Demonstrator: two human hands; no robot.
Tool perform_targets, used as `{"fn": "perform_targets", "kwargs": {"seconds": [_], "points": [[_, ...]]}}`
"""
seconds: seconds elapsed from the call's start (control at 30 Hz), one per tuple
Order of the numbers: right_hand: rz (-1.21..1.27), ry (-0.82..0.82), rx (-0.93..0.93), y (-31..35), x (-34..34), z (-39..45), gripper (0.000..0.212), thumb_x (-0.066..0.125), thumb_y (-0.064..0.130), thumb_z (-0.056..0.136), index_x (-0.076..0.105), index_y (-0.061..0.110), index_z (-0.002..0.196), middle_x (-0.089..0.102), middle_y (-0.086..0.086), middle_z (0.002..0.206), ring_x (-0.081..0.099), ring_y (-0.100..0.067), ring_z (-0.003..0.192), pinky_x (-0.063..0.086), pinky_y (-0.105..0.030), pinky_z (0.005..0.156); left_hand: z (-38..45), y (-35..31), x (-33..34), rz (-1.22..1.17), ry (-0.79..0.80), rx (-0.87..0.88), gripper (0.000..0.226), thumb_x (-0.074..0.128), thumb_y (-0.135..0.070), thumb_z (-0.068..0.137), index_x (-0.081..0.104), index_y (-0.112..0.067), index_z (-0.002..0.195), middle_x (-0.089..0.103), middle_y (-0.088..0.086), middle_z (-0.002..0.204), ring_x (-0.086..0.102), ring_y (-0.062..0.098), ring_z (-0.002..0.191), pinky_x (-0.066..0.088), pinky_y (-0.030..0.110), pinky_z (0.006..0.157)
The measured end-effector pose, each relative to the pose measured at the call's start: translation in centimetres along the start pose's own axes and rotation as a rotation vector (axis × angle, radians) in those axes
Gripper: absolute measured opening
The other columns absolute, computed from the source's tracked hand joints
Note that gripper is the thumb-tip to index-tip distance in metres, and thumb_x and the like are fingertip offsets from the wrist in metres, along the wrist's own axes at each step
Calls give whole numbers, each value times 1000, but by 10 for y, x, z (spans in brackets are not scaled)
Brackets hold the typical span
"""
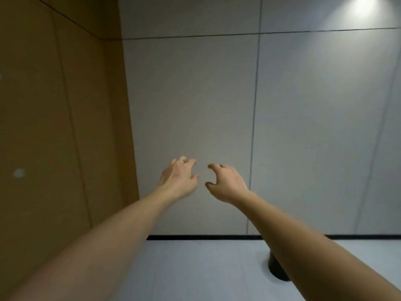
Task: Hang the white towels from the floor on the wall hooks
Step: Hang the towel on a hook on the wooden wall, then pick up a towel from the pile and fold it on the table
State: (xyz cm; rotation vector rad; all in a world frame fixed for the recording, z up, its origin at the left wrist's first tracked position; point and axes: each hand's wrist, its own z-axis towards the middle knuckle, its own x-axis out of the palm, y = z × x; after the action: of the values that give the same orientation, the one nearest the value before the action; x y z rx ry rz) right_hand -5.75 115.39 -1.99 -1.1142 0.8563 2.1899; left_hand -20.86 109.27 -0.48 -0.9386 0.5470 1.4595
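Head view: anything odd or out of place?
No damage or spill. Odd for the task: no towel shows, and both hands, left hand and right hand, are raised with curled fingers holding nothing. A dark round thing sits on the floor, partly hidden by the right forearm.

No readable text, label, brand, number or sign anywhere in view. Grey wall panels beyond both grips bare of lettering; brown wall left of left grip carries only small pale blurred spots, nothing legible.
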Motion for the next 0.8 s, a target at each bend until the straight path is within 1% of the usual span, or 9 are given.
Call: {"fn": "perform_targets", "kwargs": {"seconds": [0.07,0.3,0.4,0.5,0.67,0.8], "points": [[-28,5,100,-61,-8,-13,61,58,41,88,39,23,143,55,-9,130,47,-30,121,44,-43,98,18,-49,42,-35,57,72,46,53,-42,90,48,-28,134,47,0,134,42,23,125,42,37,96],[-104,19,467,-275,-32,-65,62,59,37,87,39,22,144,53,-8,133,45,-28,124,43,-43,101,68,-230,204,-191,247,338,50,52,-46,89,45,-29,136,47,-2,135,42,21,125,44,39,95],[-147,16,617,-363,-42,-86,63,59,36,86,39,23,144,52,-7,135,46,-27,125,45,-41,99,87,-307,272,-256,316,447,50,52,-45,90,45,-29,137,47,-2,134,42,22,124,44,39,93],[-181,20,757,-451,-50,-104,60,58,37,86,41,23,143,52,-7,135,47,-28,124,46,-41,97,103,-385,341,-320,417,533,50,52,-43,91,44,-29,138,46,-2,136,41,22,126,43,40,94],[-141,51,985,-565,-52,-146,59,59,34,86,43,22,141,53,-7,133,50,-27,121,47,-41,95,105,-492,440,-361,597,653,48,51,-41,93,43,-27,138,47,1,137,45,24,122,46,41,95],[-79,75,1164,-634,-46,-202,57,58,35,87,45,20,141,51,-8,134,50,-27,122,46,-38,94,89,-569,500,-346,719,767,49,50,-39,93,42,-24,139,44,4,140,43,25,125,44,41,98]]}}
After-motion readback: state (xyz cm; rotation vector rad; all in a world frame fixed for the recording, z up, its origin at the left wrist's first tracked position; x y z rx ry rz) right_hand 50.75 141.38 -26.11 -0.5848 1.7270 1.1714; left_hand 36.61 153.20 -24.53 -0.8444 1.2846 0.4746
